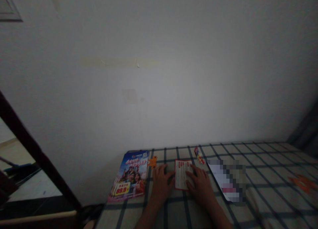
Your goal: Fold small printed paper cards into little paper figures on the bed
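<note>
A small white printed card or leaflet with a red border (181, 176) lies flat on the checked cloth (171, 215). My left hand (162, 181) rests on the cloth at the card's left side, fingers spread and thumb close to its edge. On the opposite side my right hand (200, 182) lies with its fingers apart, some tips over the card's right edge. Neither hand is closed around anything. Left of my left hand is a colourful stack of flyers (132, 176). An orange cutout shape (153, 161) sits just beyond my left fingertips.
A phone-like slab with a bright, partly pixelated face (225, 181) lies right of my right hand. Behind the hands is a small red-and-white wrapper (199, 157). Orange print (303, 183) shows farther right. A pale wall (188, 90) rises behind; a dark slanted post (37, 153) stands left.
</note>
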A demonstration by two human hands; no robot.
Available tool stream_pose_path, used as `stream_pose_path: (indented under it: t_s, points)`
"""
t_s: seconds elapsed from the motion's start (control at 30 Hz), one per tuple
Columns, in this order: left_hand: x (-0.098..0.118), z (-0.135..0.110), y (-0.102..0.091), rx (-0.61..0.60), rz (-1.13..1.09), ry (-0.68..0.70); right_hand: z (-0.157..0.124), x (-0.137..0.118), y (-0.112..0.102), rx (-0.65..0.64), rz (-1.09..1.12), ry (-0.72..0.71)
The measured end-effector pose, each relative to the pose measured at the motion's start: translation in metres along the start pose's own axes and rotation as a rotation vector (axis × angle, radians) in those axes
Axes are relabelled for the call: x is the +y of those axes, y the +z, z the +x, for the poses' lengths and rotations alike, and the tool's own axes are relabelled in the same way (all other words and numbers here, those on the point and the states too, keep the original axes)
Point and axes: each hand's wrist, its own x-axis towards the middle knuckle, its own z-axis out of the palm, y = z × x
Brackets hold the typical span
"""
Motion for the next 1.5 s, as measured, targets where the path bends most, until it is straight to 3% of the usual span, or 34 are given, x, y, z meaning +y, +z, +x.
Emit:
stream_pose_path:
  t_s: [0.8, 1.1, 1.33, 1.5]
  points:
    - [-0.003, 0.000, 0.005, -0.032, 0.022, -0.013, -0.001, 0.000, 0.000, -0.021, 0.014, 0.007]
    - [-0.006, 0.009, -0.003, -0.206, 0.102, 0.007, 0.003, 0.003, -0.002, -0.092, 0.053, 0.060]
    - [0.004, 0.035, -0.017, -0.328, 0.103, 0.182, 0.006, 0.007, 0.000, -0.121, 0.098, 0.092]
    - [0.005, 0.044, -0.011, -0.381, 0.065, 0.262, 0.009, 0.012, 0.005, -0.141, 0.118, 0.105]
